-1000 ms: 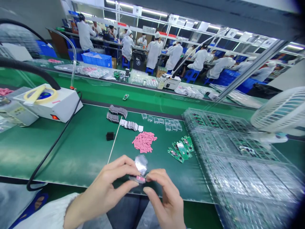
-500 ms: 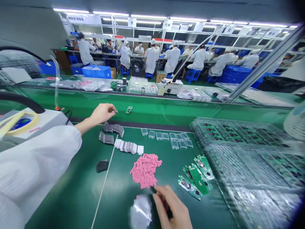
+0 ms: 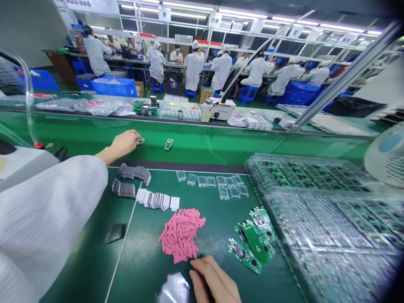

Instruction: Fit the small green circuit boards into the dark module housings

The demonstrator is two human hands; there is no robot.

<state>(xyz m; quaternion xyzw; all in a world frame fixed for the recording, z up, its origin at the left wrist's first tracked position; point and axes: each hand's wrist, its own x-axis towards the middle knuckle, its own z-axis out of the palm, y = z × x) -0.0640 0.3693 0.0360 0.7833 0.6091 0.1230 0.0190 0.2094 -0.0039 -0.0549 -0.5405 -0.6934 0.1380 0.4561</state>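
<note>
At the far side of the bench, my left hand [image 3: 125, 142] reaches over the green belt [image 3: 202, 147], its fingertips closed on a small circuit board [image 3: 142, 140]. Another small circuit board [image 3: 168, 144] lies on the belt to its right. In the foreground is my right hand [image 3: 216, 280], fingers loosely curled, thumb and index tip apart, with nothing visible between them. It is just below a heap of pink strips [image 3: 181, 235] and to the right of a clear plastic bag [image 3: 175, 289]. Rows of dark-edged white square pieces [image 3: 154, 200] lie beneath my left forearm.
Several clear plastic frames [image 3: 211, 181] lie mid-bench. Loose green circuit boards [image 3: 252, 244] rest left of stacked clear trays [image 3: 328, 235] filled with boards. A dark flat piece [image 3: 115, 232] lies at left. Beyond the belt, a shelf [image 3: 151, 115] holds bags and parts; people in white work behind.
The view has swung a little to the right. My left hand has drawn slightly away from the other board on the belt, still holding its small board. My right hand stays near the pink strips.
</note>
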